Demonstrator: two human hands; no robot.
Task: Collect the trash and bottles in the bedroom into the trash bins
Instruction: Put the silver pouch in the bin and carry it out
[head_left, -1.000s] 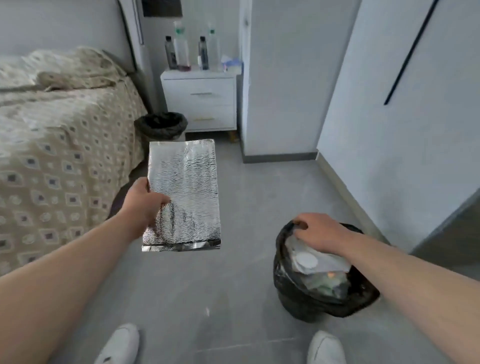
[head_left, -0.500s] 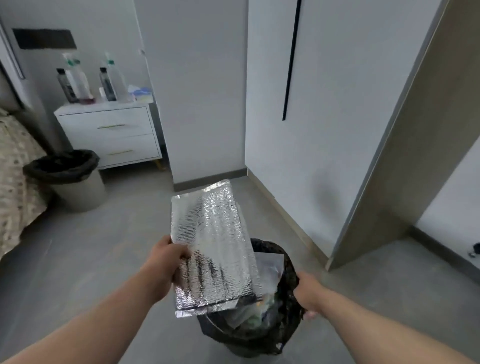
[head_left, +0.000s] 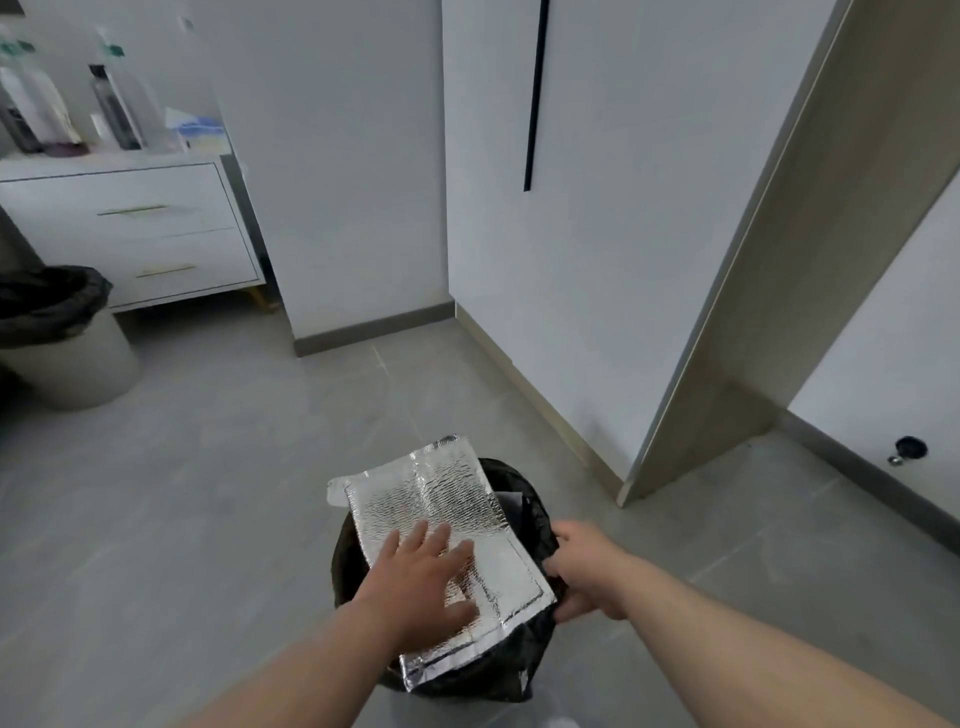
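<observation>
Foil bag (head_left: 447, 514) lies across the trash bin (head_left: 349, 566), long axis near-to-far, with the far end angled left. Left hand (head_left: 421, 587) presses it with straight fingers; right hand (head_left: 587, 571) grips the bin's rim.

Single view here, worn on the head, riding high above the grey floor (head_left: 208, 493) and tipped forward and down. Both forearms enter from the bottom edge, with the left hand (head_left: 421, 582) and right hand (head_left: 584, 569) close under the lens at lower centre, on the trash bin (head_left: 483, 678) and the foil bag (head_left: 441, 499) lying across it. It's a wide-angle lens, so the beige door frame (head_left: 779, 312) leans hard toward the upper right. Far back in the upper left sits the white nightstand (head_left: 130, 234) with its bottles (head_left: 111, 109), small and soft. A second bin (head_left: 67, 364) is cut off by the left edge.
</observation>
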